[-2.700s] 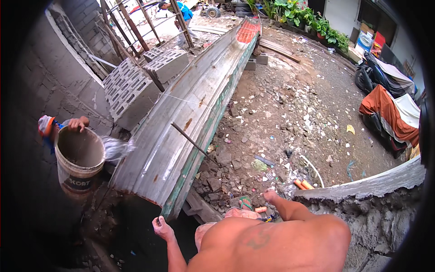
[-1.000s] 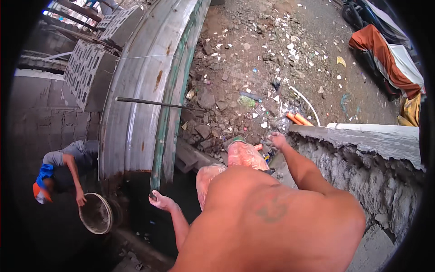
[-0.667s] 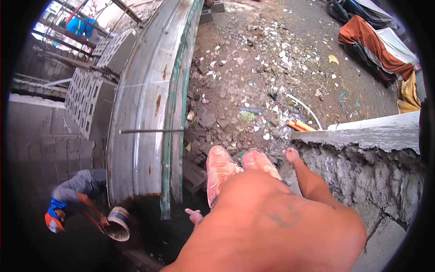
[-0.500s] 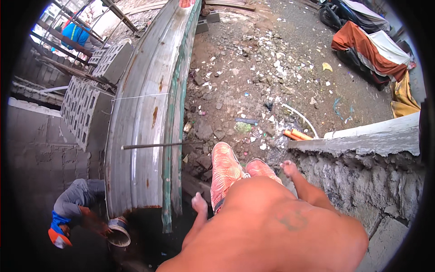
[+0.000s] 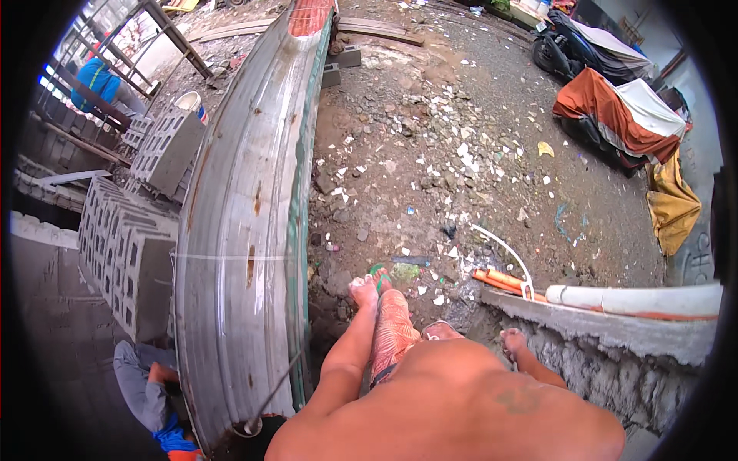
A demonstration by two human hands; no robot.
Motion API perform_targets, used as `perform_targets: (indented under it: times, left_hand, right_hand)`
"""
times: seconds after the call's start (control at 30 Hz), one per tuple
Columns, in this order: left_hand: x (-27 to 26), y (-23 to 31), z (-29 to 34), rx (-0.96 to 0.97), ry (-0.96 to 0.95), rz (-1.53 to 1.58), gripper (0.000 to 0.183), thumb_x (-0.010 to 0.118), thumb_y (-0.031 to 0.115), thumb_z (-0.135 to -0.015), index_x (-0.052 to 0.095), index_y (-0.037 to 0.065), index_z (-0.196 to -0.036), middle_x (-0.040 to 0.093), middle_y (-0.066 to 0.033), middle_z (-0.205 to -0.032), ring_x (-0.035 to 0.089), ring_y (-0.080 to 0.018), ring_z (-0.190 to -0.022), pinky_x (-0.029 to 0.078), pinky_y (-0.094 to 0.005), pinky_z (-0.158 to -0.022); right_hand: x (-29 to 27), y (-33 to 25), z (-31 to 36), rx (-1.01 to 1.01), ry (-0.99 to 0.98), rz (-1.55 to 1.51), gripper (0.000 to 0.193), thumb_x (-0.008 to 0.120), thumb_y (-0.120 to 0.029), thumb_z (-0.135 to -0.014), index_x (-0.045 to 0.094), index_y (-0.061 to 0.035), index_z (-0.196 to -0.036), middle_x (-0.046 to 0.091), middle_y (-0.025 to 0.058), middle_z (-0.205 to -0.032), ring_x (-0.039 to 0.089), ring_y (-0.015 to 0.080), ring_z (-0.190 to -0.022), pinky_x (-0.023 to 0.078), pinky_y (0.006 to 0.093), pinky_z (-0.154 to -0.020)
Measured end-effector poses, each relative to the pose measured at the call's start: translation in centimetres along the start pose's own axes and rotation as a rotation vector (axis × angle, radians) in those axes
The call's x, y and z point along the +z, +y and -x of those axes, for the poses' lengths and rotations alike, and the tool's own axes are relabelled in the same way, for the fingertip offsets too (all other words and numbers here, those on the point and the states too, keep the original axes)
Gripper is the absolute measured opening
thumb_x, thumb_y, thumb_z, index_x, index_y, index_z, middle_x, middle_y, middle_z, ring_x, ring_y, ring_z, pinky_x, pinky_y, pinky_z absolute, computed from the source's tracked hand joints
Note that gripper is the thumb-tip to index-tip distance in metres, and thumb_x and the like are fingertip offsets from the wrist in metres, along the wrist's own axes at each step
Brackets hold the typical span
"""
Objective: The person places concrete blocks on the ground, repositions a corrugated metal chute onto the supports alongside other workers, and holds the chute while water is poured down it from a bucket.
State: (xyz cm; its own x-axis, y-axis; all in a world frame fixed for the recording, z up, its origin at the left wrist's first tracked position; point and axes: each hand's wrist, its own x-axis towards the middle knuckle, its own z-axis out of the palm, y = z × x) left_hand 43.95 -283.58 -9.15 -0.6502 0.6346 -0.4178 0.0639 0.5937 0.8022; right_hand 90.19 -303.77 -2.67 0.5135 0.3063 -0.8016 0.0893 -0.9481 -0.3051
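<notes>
My left hand (image 5: 363,292) hangs with its fingers curled in, beside my left knee and close to a foot in a green-strapped sandal (image 5: 380,278). Nothing shows in it. Over the rough-edged concrete wall (image 5: 607,361) on my right is my right hand (image 5: 511,340), its fingers bent in and nothing visible in them. To the left of my left hand lies a long corrugated metal sheet (image 5: 238,223) with rust marks and a thin white tie (image 5: 223,257) across it. A thin dark rod (image 5: 280,388) slants over the sheet's near end.
A co-worker (image 5: 150,384) bends down at the lower left, partly hidden by the sheet. Hollow concrete blocks (image 5: 127,253) are stacked on the left. Rubble (image 5: 453,154) covers the ground ahead. Orange pipes (image 5: 496,280) and a white pipe (image 5: 630,300) lie along the wall; covered motorbikes (image 5: 623,119) stand right.
I have advanced, and a sandalled foot now shows in front. My left hand has swung forward and up. The co-worker's bucket has moved right, now mostly hidden by the sheet's end.
</notes>
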Motion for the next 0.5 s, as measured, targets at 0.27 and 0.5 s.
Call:
perform_targets:
  times: [0.27,0.5]
  left_hand:
    - [-1.3,5.2,-5.8,0.054,-0.155,-0.437,0.044,0.061,0.045,-0.086,0.058,0.003,-0.072,0.061,-0.0218,-0.074,0.06,-0.0361,-0.073,0.046,-0.0485,-0.072]
    - [-1.2,11.3,-13.0,-0.058,-0.255,-0.679,0.033,0.072,0.028,-0.076,0.057,0.009,-0.097,0.068,-0.0171,-0.099,0.065,-0.0348,-0.099,0.05,-0.0438,-0.088]
  right_hand:
    - [5.8,-16.8,-4.6,-0.339,0.064,-0.149,0.03,0.065,-0.019,-0.088,0.06,-0.0058,-0.114,0.059,0.0071,-0.077,0.053,0.0159,-0.056,0.042,0.0325,-0.045]
    - [9.6,-21.1,-13.9,-0.321,0.026,-0.128,0.035,0.069,-0.024,-0.083,0.065,-0.0012,-0.11,0.069,0.0164,-0.098,0.066,0.0225,-0.092,0.052,0.0342,-0.085]
